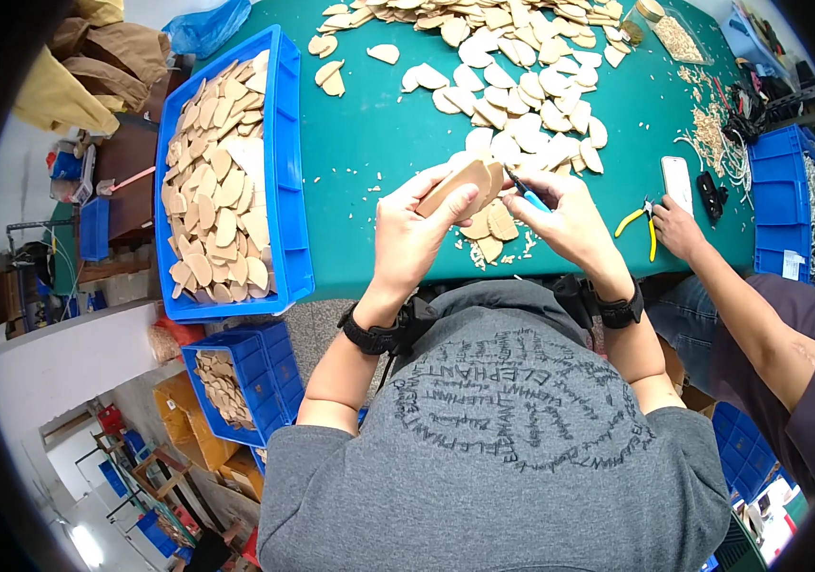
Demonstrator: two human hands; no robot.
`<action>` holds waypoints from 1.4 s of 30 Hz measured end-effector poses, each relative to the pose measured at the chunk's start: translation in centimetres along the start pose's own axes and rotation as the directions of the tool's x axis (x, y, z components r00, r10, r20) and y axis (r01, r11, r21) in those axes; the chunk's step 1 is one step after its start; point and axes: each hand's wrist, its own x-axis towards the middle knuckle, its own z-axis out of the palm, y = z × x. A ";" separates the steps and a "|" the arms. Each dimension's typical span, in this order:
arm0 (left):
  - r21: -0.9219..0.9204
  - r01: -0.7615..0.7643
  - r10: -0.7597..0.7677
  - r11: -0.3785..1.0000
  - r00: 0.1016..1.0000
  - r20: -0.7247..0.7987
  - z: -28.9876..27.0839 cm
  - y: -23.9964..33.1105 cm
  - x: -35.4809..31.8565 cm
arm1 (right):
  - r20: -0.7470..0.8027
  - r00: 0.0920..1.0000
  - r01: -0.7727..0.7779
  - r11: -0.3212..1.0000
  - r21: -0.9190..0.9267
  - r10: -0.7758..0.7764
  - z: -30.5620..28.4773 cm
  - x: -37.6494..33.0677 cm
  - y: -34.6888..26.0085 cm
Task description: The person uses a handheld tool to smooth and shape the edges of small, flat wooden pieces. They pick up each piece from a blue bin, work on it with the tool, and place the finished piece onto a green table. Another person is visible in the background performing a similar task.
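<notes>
In my left hand (414,226) is a small stack of tan, flat half-round pieces (463,191), held upright with the thumb across the front. My right hand (571,221) closes around a blue-handled hand tool (533,198); its thin dark tip reaches to the right edge of the stack. Whether the tip touches the pieces I cannot tell. Just below the hands, a few more tan pieces (500,222) lie on the green table (360,191) among small pale scraps. A loose heap of similar pieces (522,95) spreads beyond my hands to the far edge.
At left stands a blue crate (284,172) full of tan pieces, with another blue bin (279,367) lower down. To my right, a co-worker's hand (677,229) is by yellow-handled pliers (638,227) and a pale phone-shaped object (676,181). Scraps and a blue bin (777,210) lie beyond.
</notes>
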 end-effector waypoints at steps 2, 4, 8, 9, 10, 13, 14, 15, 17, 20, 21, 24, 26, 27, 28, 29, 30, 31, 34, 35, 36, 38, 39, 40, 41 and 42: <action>0.005 -0.006 0.006 1.000 1.000 -0.004 0.1 0.0 0.2 | -0.016 0.999 0.033 0.999 -0.029 -0.034 -0.1 0.2 0.1; -0.010 -0.005 0.005 1.000 1.000 -0.001 0.2 0.1 0.4 | -0.031 0.997 0.065 0.997 -0.049 -0.067 0.0 0.4 0.2; 0.016 -0.002 0.002 1.000 1.000 -0.003 0.1 0.0 0.6 | 0.011 1.000 -0.006 0.999 -0.038 0.007 -0.2 0.6 0.3; 0.021 -0.015 0.015 1.000 1.000 -0.001 0.1 0.0 0.6 | 0.009 1.000 -0.009 1.000 -0.024 0.009 -0.2 0.7 0.4; 0.029 -0.020 0.020 0.999 1.000 -0.002 0.1 -0.1 0.6 | 0.013 1.000 -0.012 1.000 0.000 0.012 -0.3 0.7 0.4; 0.055 -0.035 0.035 0.998 0.999 0.002 0.1 0.0 0.7 | -0.008 1.000 0.011 0.999 -0.041 -0.011 -0.3 0.9 0.7; 0.061 -0.045 0.045 0.997 0.999 0.004 0.1 0.0 0.8 | -0.018 0.999 0.040 0.998 -0.045 -0.040 -0.2 1.0 0.8; 0.060 -0.040 0.040 0.997 0.999 0.004 0.1 0.0 0.8 | -0.027 0.997 0.067 0.997 -0.050 -0.068 -0.1 1.1 0.9; 0.053 -0.042 0.041 0.998 0.999 0.005 0.1 0.0 0.9 | -0.033 0.996 0.079 0.996 -0.036 -0.080 0.0 1.2 1.0; 0.047 -0.051 0.050 0.998 0.999 0.011 0.1 0.0 1.0 | -0.007 1.000 0.011 1.000 0.000 -0.011 0.0 1.2 1.0; 0.041 -0.052 0.051 0.998 0.999 0.012 0.1 0.0 1.0 | 0.014 1.000 -0.025 1.000 -0.004 0.025 -0.2 1.2 1.0; 0.034 -0.049 0.049 0.998 0.999 0.015 0.0 -0.1 1.0 | 0.028 0.999 -0.046 0.999 0.002 0.046 -0.3 1.3 1.1; 0.047 -0.040 0.039 0.998 0.999 0.010 0.0 -0.2 1.0 | 0.013 1.000 -0.012 1.000 0.000 0.012 -0.1 1.4 1.2; 0.049 -0.042 0.042 0.998 0.999 0.012 0.0 -0.3 1.0 | 0.001 1.000 0.015 1.000 -0.008 -0.015 0.0 1.4 1.3; 0.053 -0.043 0.042 0.998 0.999 0.012 0.0 -0.3 1.0 | -0.010 0.999 0.040 0.999 -0.023 -0.041 0.1 1.4 1.4; 0.056 -0.043 0.042 0.998 0.999 0.012 -0.1 -0.4 1.0 | -0.016 0.998 0.055 0.998 -0.016 -0.055 0.2 1.5 1.5; 0.058 -0.039 0.038 0.998 0.999 0.014 -0.1 -0.4 1.0 | -0.020 0.997 0.069 0.997 -0.016 -0.069 0.3 1.5 1.7; 0.061 -0.035 0.034 0.998 0.999 0.017 -0.2 -0.5 1.0 | -0.025 0.997 0.070 0.997 -0.022 -0.070 0.4 1.5 1.8; 0.036 -0.019 0.018 0.999 0.999 0.035 -0.4 -0.6 1.2 | -0.005 1.000 0.024 1.000 0.004 -0.024 0.5 1.5 1.8; 0.028 -0.002 0.001 1.000 0.999 0.038 -0.5 -0.7 1.2 | -0.003 0.999 0.032 0.999 0.023 -0.032 0.5 1.5 1.8; 0.006 0.001 -0.001 1.000 0.999 0.041 -0.5 -0.7 1.2 | -0.001 0.999 0.041 0.998 0.043 -0.041 0.5 1.6 1.6; -0.025 0.028 -0.027 0.999 0.999 0.039 -0.6 -0.6 1.1 | -0.002 1.000 0.008 0.998 0.057 -0.008 0.3 1.5 1.1; -0.012 0.031 -0.031 0.999 0.999 0.033 -0.6 -0.6 1.0 | -0.004 0.999 -0.033 0.998 0.051 0.033 0.0 1.3 0.8; 0.000 0.035 -0.035 0.999 0.999 0.025 -0.6 -0.5 1.0 | -0.007 0.996 -0.087 0.995 0.046 0.087 -0.2 1.1 0.4; 0.012 0.036 -0.037 0.999 0.999 0.018 -0.6 -0.5 1.0 | 0.016 0.997 -0.072 0.997 0.042 0.071 -0.3 0.8 0.1; 0.046 0.038 -0.039 0.998 0.999 0.018 -0.6 -0.4 1.0 | 0.035 0.997 -0.071 0.997 0.039 0.070 -0.4 0.5 -0.2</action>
